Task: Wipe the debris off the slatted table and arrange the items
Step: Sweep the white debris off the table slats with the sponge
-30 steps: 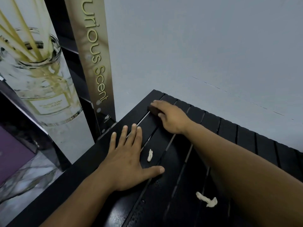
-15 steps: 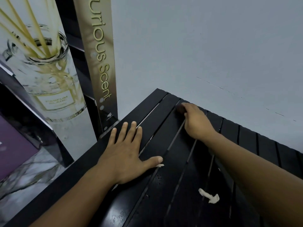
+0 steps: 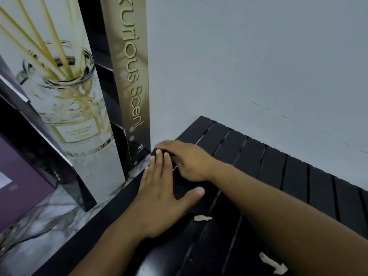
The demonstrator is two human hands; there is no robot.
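The black slatted table [image 3: 278, 166] fills the lower right of the head view. My right hand [image 3: 189, 162] reaches across to the table's left edge and presses down on a small dark pad [image 3: 154, 152], most of it hidden under the fingers. My left hand [image 3: 159, 196] lies flat on the slats with fingers spread, its fingertips touching the pad and the right hand. One pale scrap of debris [image 3: 202, 218] lies just right of my left thumb. A second, larger scrap [image 3: 273, 264] lies near the bottom edge, beside my right forearm.
A tall gold display board [image 3: 133, 86] with lettering stands against the table's left corner. A reed-diffuser poster [image 3: 65, 116] leans beside it, over a marble floor [image 3: 39, 226]. A grey wall [image 3: 258, 56] backs the table, and a purple box [image 3: 16, 192] sits far left.
My right hand has swept with the dark pad from the table's far slats leftward to the left edge. It now meets the fingertips of my left hand, which has stayed flat.
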